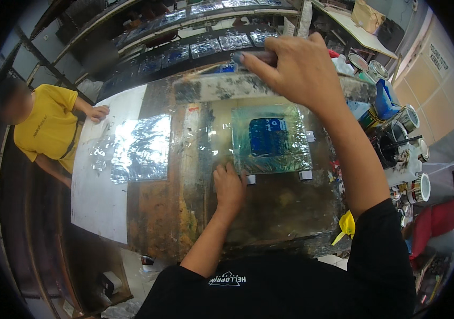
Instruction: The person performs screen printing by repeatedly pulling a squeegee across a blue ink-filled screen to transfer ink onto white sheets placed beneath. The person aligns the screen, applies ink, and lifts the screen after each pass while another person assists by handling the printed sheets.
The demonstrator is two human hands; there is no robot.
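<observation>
Currently resting one left hand (230, 185) at the near left corner of one clear plastic sheet (242, 154) with one dark blue patch (268, 139), on the bench (275, 218), with fingers slightly spread; cannot tell whether pinching the edge. Holding one right hand (298, 69) above one long stained bar (211, 89), with fingers curled around one dark piece (263, 56), partly hidden. Counting three small white tabs (305, 175) around the sheet's edges. Farther left, seeing one shiny sheet (142, 149) partly over one white board (96, 196), near one person (46, 122) in yellow.
</observation>
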